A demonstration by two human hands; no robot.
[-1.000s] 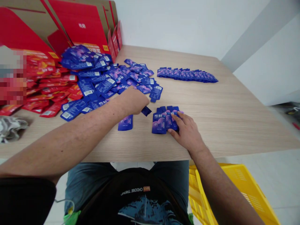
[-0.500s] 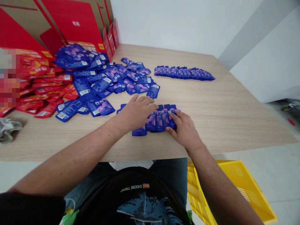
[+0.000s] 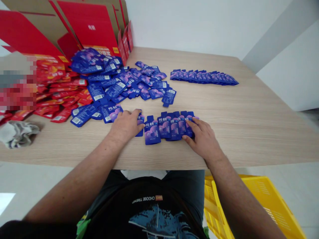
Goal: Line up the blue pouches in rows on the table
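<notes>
In front of me, a short row of overlapping blue pouches (image 3: 164, 126) lies on the table, purple-printed fronts up. At its right end my right hand (image 3: 203, 137) grips the last pouches, fingers on top and thumb near their lower edge. My left hand (image 3: 126, 126) rests over a single blue pouch (image 3: 140, 129) just left of the row, its thumb and fingers apart; the hand covers much of that pouch. Behind my left hand spreads a loose heap of blue pouches (image 3: 121, 86), some showing barcoded backs.
A longer overlapping row of blue pouches (image 3: 204, 77) lies farther back on the table (image 3: 249, 126). Red pouches (image 3: 67, 94) and red cartons (image 3: 92, 25) stand at the left, with crumpled grey cloth (image 3: 18, 132) nearer. A yellow crate (image 3: 269, 199) sits below the front edge.
My left hand has moved left off the row onto the single pouch, uncovering the row's left pouches. My right hand stays at the right end. The view has shifted slightly.
</notes>
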